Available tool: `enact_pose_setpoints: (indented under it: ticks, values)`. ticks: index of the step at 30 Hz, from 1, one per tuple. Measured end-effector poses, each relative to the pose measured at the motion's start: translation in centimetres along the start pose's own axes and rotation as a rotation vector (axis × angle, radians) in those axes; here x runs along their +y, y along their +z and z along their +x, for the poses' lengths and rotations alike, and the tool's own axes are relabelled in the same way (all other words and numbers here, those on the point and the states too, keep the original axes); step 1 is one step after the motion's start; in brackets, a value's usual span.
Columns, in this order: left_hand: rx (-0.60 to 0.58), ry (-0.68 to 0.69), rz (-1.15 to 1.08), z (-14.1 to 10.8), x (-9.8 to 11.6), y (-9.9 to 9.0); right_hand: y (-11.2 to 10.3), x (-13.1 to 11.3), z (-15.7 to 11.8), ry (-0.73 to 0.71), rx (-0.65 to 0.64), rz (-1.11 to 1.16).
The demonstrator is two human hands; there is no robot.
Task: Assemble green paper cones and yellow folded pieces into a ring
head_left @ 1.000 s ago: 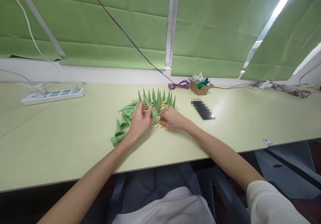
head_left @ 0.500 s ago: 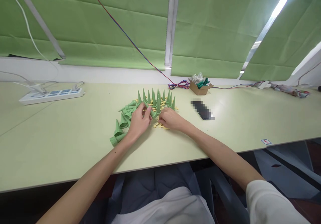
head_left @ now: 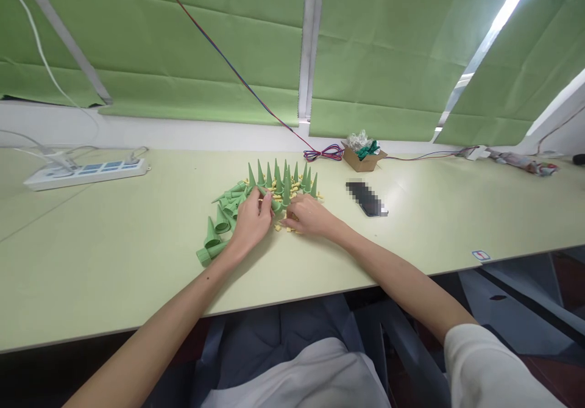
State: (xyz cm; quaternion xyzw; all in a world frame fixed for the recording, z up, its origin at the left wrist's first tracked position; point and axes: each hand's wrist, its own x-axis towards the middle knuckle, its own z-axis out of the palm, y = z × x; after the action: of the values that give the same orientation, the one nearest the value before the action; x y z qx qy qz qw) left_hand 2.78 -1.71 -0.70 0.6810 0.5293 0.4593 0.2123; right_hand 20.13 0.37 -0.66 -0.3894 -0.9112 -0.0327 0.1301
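My left hand (head_left: 253,216) is closed on a green plastic cone (head_left: 276,205), which lies tilted with its wide end towards the right. Just to the right, my right hand (head_left: 311,214) is low over small yellow plastic pieces (head_left: 278,227), thumb and fingers curled together; whatever is between the fingertips is hidden. Behind both hands several green cones (head_left: 278,179) stand upright with points up, more yellow pieces among them. Left of my left hand, other green cones (head_left: 222,220) lie in a loose pile, some on their sides.
A dark phone-like object (head_left: 366,199), partly blurred out, lies to the right on the pale table (head_left: 137,261). Behind it are a small cardboard box (head_left: 363,163) with plastic wrap and green material, and a coiled red-blue cable (head_left: 324,153). A white power strip (head_left: 86,175) sits at the back left.
My right thumb has moved slightly left over the yellow pieces. My left hand keeps its hold on the cone. The whole view has shifted a little.
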Motion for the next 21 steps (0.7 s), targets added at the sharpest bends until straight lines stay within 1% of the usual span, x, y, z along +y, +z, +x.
enact_pose_setpoints:
  ticks: [6,11,16,19,21]
  values:
    - [-0.011,-0.034,-0.038,0.1,-0.2,0.2,0.2,-0.3,0.0,0.020,-0.003,0.009]
    - [-0.014,-0.053,-0.101,0.4,-0.8,0.5,0.6,-0.4,-0.1,0.019,0.016,0.002]
    - [0.018,-0.047,-0.189,0.5,-1.5,0.8,0.9,0.0,0.1,0.034,0.037,0.029]
    - [0.042,-0.049,-0.213,0.4,-1.2,0.8,0.6,0.3,0.1,0.061,0.065,0.058]
    - [0.062,-0.054,-0.208,0.3,-0.9,0.6,0.4,0.4,0.0,0.082,0.108,0.081]
